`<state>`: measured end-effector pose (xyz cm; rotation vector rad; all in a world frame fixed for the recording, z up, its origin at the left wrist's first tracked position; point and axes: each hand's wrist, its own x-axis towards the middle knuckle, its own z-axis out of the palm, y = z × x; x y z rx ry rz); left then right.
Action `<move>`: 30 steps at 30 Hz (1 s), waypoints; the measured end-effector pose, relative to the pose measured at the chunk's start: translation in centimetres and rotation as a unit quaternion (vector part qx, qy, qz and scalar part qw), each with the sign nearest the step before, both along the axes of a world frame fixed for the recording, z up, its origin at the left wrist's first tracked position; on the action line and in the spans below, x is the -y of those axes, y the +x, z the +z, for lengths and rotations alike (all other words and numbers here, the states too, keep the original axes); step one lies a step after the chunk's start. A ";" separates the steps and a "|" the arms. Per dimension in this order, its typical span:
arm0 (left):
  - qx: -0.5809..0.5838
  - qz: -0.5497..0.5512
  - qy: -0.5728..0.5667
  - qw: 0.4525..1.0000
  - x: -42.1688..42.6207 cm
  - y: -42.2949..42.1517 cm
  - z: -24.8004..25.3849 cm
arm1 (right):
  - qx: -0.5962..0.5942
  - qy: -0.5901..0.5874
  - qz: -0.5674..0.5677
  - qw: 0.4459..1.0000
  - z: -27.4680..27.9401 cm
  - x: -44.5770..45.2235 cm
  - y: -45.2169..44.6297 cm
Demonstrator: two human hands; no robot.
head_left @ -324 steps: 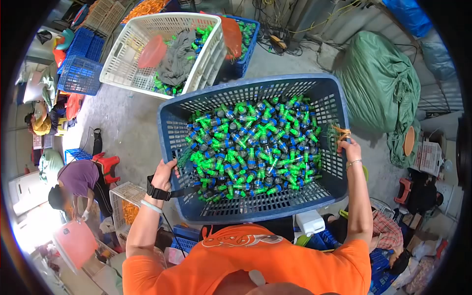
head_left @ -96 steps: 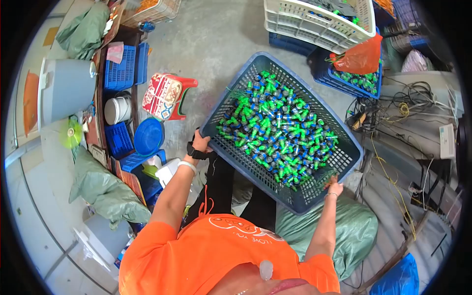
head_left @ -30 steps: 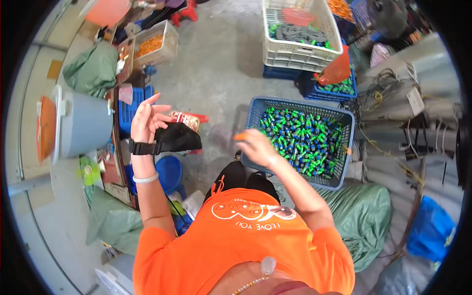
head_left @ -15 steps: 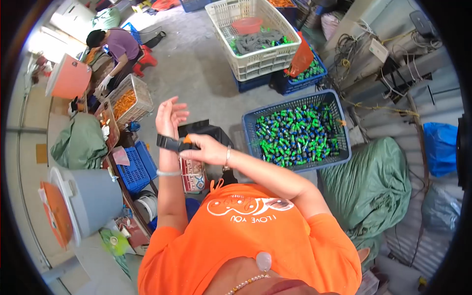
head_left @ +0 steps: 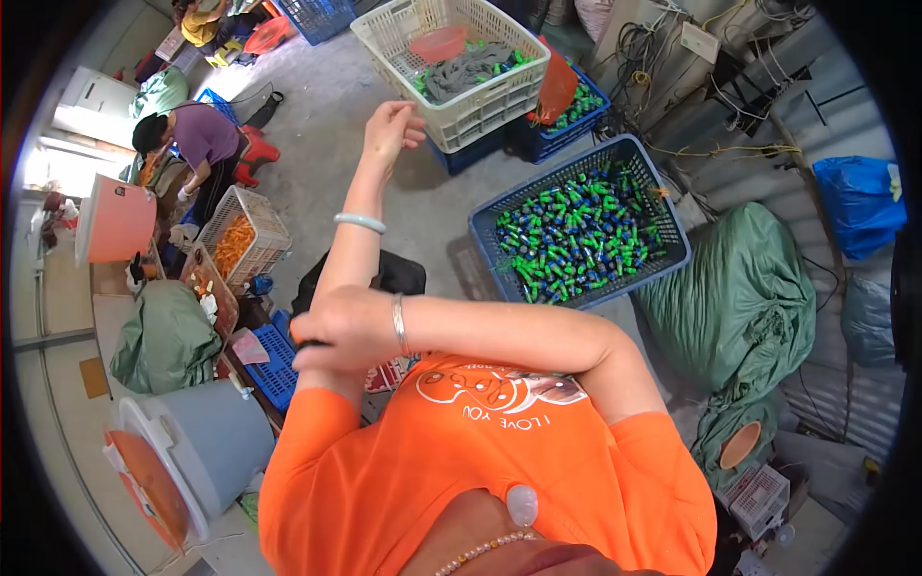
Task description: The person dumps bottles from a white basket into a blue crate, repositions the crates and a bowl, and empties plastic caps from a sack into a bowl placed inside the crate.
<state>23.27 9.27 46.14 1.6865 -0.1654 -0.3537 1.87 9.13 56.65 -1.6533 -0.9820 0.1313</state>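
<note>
The left hand (head_left: 392,131), loose and empty, is up high; maybe that helps the right hand (head_left: 348,326) hold the black strap (head_left: 309,344).

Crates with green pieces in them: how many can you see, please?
3: the navy crate, nearest; the white crate beyond it; and the blue crate beside the white one. The lower crate under the white one may hide more.

White crate (head_left: 499,113) holds grey cloth (head_left: 468,73) and a red basin (head_left: 439,44). Left of that crate: person in purple shirt (head_left: 206,132), red stool (head_left: 255,156), crate of orange pieces (head_left: 271,248). Right of it: tangled cables (head_left: 636,53), blue bag (head_left: 855,216), and lower down a bulging green sack (head_left: 740,293).
</note>
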 end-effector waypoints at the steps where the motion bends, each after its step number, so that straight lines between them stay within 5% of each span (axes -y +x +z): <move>1: 0.004 0.001 0.005 1.000 0.4 0.3 0.7 | 0.004 0.005 0.001 1.000 0.1 0.1 -0.4; 5: 0.038 -0.039 0.045 0.998 3.1 1.1 3.9 | 0.030 0.046 -0.034 0.998 -0.4 2.4 -1.3; 9: 0.006 -0.110 0.033 0.993 3.4 0.3 4.8 | 0.175 -0.073 -0.204 0.960 -3.7 7.2 -1.8; 13: -0.046 -0.116 0.022 0.992 2.4 -1.3 3.6 | -0.120 -0.101 -0.266 0.951 -14.6 13.4 -4.0; 19: -0.088 -0.135 0.074 0.984 0.3 -1.6 0.3 | -0.357 -0.291 -0.368 0.808 -29.2 19.6 -12.2; 25: -0.071 -0.143 0.083 0.984 -2.4 3.2 -1.6 | -0.449 -0.350 -0.382 0.728 -34.4 19.1 -14.2; 30: -0.115 -0.148 0.030 0.982 -5.1 8.7 -3.4 | -0.454 -0.372 -0.425 0.689 -35.2 16.4 -7.1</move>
